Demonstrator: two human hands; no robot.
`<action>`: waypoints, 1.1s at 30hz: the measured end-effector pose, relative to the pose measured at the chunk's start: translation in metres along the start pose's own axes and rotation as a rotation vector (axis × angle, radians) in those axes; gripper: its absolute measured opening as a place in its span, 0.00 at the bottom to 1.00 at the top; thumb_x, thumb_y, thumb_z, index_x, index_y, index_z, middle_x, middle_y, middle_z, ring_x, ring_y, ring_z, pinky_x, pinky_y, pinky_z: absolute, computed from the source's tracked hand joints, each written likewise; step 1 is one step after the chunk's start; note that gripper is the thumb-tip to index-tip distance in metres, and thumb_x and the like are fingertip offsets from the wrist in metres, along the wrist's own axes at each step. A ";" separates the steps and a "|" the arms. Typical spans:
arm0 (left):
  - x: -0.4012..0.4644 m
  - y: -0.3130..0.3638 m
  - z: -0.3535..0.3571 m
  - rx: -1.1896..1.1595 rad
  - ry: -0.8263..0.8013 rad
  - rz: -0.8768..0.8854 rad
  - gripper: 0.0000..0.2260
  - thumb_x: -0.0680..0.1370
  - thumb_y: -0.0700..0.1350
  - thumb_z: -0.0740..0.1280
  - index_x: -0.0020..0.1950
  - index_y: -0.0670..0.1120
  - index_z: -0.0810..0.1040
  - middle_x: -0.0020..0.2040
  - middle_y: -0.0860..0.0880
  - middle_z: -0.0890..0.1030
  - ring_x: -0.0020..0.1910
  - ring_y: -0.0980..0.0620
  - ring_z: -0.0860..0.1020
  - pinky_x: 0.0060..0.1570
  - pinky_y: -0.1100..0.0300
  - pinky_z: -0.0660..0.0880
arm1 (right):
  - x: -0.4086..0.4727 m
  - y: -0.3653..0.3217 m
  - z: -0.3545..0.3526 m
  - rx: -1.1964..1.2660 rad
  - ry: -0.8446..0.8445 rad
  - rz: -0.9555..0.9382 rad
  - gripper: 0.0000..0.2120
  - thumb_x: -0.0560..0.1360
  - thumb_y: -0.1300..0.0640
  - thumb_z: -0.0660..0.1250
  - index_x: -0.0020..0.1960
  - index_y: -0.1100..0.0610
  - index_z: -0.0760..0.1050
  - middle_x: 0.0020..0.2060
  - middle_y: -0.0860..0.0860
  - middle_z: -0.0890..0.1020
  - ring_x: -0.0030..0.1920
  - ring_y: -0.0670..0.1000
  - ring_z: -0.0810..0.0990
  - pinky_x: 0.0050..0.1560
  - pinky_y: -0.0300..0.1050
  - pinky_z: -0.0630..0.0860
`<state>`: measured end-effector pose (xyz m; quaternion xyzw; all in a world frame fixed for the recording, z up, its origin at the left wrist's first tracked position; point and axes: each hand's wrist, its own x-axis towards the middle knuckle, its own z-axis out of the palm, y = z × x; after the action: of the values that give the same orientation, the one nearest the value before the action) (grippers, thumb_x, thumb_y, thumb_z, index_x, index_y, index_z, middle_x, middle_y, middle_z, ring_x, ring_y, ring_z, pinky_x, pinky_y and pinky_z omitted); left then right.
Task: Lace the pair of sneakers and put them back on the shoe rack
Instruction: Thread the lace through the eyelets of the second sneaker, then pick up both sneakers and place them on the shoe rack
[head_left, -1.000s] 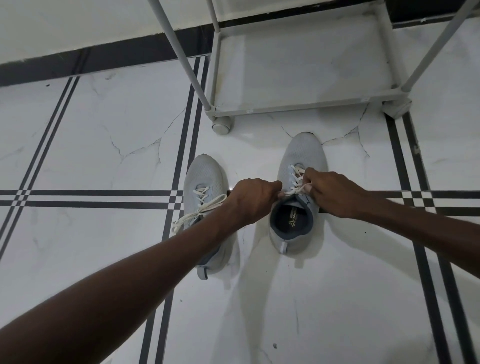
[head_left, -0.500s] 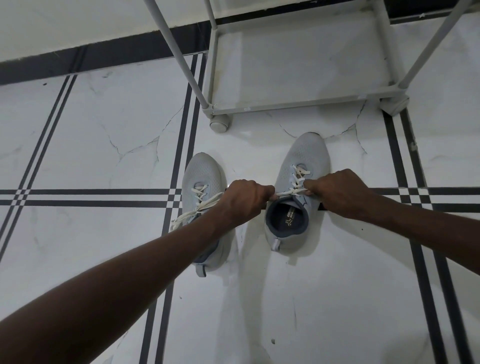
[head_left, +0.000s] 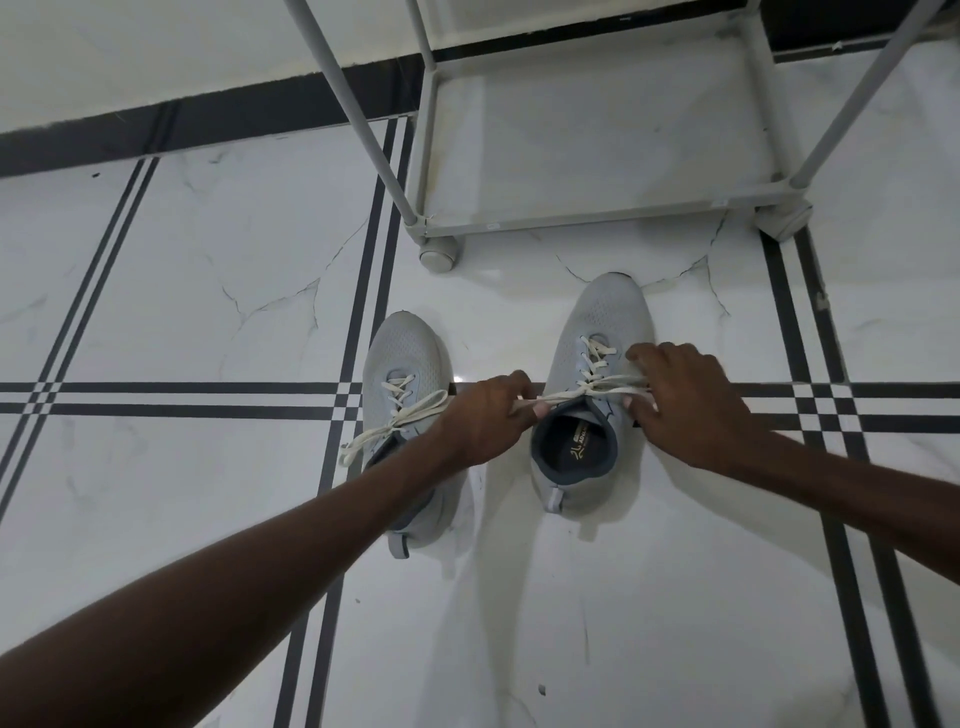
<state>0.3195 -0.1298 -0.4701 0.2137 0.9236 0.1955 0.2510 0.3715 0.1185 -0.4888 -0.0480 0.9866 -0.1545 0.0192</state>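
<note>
Two light grey sneakers stand side by side on the tiled floor, toes pointing away from me. The right sneaker has a cream lace stretched across its throat. My left hand is shut on one lace end at the shoe's left side. My right hand grips the other end at its right side. The left sneaker is laced, its loose cream ends trailing left, and my left forearm hides its heel part.
A pale grey shoe rack on small feet stands just beyond the sneakers, its bottom shelf bare, its slanted poles rising up and out of view. The white marble floor has black stripe lines; a dark skirting runs along the wall behind.
Both hands have drawn apart sideways, pulling the right sneaker's lace taut across the shoe. The sneakers have stayed put.
</note>
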 end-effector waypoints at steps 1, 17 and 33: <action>-0.003 -0.001 -0.003 -0.061 -0.018 -0.050 0.20 0.80 0.58 0.63 0.64 0.46 0.74 0.56 0.46 0.82 0.52 0.47 0.80 0.50 0.57 0.72 | -0.006 -0.003 -0.001 0.015 0.075 0.045 0.21 0.70 0.51 0.70 0.59 0.58 0.73 0.49 0.57 0.80 0.49 0.61 0.77 0.48 0.54 0.73; -0.061 -0.051 -0.053 0.062 0.303 -0.333 0.31 0.71 0.54 0.75 0.70 0.41 0.71 0.63 0.40 0.78 0.61 0.39 0.77 0.59 0.47 0.75 | -0.027 -0.039 0.007 0.738 -0.338 0.721 0.24 0.63 0.44 0.77 0.52 0.55 0.75 0.45 0.54 0.83 0.45 0.56 0.84 0.46 0.60 0.83; -0.097 -0.081 -0.004 -0.366 0.135 -0.638 0.21 0.65 0.50 0.73 0.56 0.46 0.79 0.47 0.47 0.83 0.45 0.48 0.81 0.38 0.60 0.75 | -0.002 -0.091 0.020 0.481 -0.214 0.437 0.07 0.68 0.55 0.71 0.43 0.57 0.79 0.34 0.52 0.81 0.37 0.55 0.79 0.34 0.44 0.73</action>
<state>0.3692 -0.2464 -0.4674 -0.1466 0.9079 0.2831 0.2721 0.3826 0.0265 -0.4801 0.1545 0.9014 -0.3689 0.1659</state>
